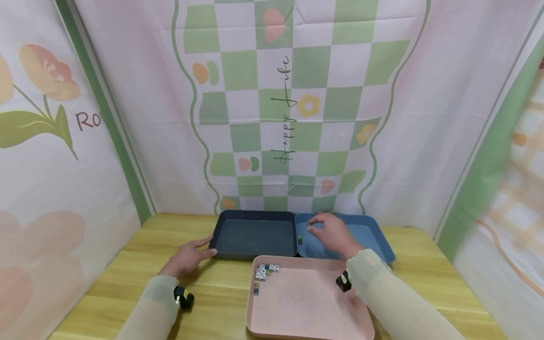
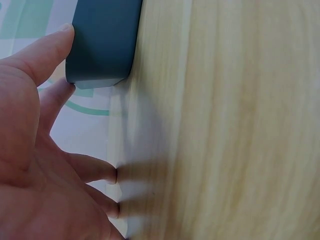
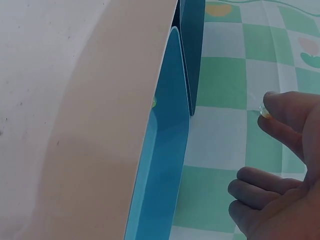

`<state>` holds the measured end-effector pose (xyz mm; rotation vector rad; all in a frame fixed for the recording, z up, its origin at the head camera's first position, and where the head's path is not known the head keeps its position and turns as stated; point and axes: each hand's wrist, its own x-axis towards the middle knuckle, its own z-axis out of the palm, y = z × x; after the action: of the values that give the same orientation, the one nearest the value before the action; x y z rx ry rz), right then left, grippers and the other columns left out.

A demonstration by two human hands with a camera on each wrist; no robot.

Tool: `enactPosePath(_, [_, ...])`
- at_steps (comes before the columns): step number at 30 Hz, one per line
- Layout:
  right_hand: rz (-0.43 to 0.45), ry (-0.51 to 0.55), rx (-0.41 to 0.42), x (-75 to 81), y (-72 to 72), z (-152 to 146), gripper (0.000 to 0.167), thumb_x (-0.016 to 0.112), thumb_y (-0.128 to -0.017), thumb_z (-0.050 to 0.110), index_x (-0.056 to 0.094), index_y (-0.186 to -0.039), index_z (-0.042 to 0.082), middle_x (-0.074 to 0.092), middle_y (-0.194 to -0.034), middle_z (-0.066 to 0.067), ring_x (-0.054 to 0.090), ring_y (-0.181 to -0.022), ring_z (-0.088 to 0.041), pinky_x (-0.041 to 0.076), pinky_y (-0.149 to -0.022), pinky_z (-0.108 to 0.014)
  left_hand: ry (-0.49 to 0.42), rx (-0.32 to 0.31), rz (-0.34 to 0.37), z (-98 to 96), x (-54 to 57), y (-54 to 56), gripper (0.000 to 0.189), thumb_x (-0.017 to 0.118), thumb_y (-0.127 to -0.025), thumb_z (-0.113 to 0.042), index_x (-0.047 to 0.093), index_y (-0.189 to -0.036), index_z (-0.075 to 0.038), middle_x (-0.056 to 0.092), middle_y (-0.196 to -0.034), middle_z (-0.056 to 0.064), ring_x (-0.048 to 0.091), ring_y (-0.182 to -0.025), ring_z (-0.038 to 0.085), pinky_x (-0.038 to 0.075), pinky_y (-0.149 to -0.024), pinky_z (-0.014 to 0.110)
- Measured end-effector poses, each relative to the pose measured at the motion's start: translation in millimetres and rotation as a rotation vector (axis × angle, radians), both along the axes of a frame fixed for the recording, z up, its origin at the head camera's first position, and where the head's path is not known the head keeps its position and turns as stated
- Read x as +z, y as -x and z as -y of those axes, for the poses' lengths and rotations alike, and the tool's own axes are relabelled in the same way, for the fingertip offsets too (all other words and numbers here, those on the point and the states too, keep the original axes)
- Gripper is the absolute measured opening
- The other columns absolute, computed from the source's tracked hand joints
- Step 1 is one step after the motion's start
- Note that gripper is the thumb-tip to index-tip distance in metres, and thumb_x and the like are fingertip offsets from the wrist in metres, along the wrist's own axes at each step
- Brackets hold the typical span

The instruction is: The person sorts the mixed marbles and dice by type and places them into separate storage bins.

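Between thumb and index finger, my right hand (image 1: 333,233) pinches a small clear marble (image 3: 265,110) with a hint of orange, above the blue tray (image 1: 374,233). A greenish marble (image 1: 300,240) lies near that tray's left wall. My left hand (image 1: 189,257) has its fingers spread, and the thumb and index fingertips touch the left side of the dark tray (image 2: 102,45). Its other fingertips reach toward the wooden table. In the pink tray (image 1: 314,302), several white dice (image 1: 260,274) and a few small coloured marbles (image 1: 256,289) sit toward the upper left corner.
The dark and blue trays stand side by side at the back of the wooden table (image 1: 110,283). The pink tray is in front of them, under my right forearm. A patterned curtain (image 1: 314,104) hangs behind the trays, with more cloth on both sides.
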<state>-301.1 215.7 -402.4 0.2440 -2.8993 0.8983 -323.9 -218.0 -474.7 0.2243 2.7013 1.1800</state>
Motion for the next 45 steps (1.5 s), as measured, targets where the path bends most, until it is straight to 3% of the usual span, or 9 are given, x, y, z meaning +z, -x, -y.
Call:
enactPosePath(5, [-0.016,0.014,0.003,1.4,-1.6,0.4,0.038,0.063,-0.1,0.027,0.064,-0.133,0.01,0.041,-0.15,-0.024,0.035,-0.138,-0.043,0.036,-0.105,-0.06,-0.001,0.0,0.004,0.9,-1.4,1.0,0.067,0.064,-0.094,-0.053,0.045,-0.152,-0.028,0.041,-0.151,0.02,0.025,-0.14,0.05,0.016,-0.108,0.07])
enactPosePath(24, [-0.004,0.033,-0.029,1.2,-6.3,-1.1,0.04,0.062,-0.1,0.032,0.064,-0.133,0.009,0.041,-0.15,-0.025,0.035,-0.138,-0.044,0.035,-0.106,-0.061,-0.005,0.006,0.013,-0.1,3.0,-1.8,0.066,0.064,-0.094,-0.052,0.043,-0.153,-0.03,0.038,-0.153,0.02,0.026,-0.14,0.048,0.019,-0.109,0.068])
enactPosePath(31, [0.001,0.06,-0.034,0.6,-8.5,-0.3,0.04,0.063,-0.1,0.032,0.064,-0.133,0.01,0.048,-0.146,-0.019,0.043,-0.133,-0.041,0.039,-0.102,-0.059,0.01,0.0,0.002,-0.5,2.5,-1.6,0.065,0.064,-0.095,-0.05,0.044,-0.152,-0.027,0.04,-0.152,0.021,0.027,-0.14,0.049,0.02,-0.109,0.068])
enactPosePath(36, [0.019,0.127,-0.037,-0.9,-9.8,2.3,0.044,0.063,-0.099,0.034,0.061,-0.136,0.01,0.053,-0.141,-0.016,0.05,-0.127,-0.039,0.044,-0.097,-0.057,0.021,-0.004,-0.004,0.1,1.4,0.6,0.067,0.064,-0.093,-0.053,0.044,-0.152,-0.028,0.04,-0.152,0.02,0.029,-0.139,0.048,0.021,-0.108,0.068])
enactPosePath(45, [0.049,0.322,-0.057,-3.3,-14.7,18.9,0.056,0.064,-0.098,0.042,0.053,-0.145,0.014,0.046,-0.149,-0.013,0.04,-0.137,-0.037,0.04,-0.103,-0.057,0.016,-0.005,0.002,2.2,-2.0,4.5,0.067,0.065,-0.093,-0.055,0.045,-0.152,-0.03,0.039,-0.152,0.02,0.029,-0.139,0.049,0.021,-0.108,0.069])
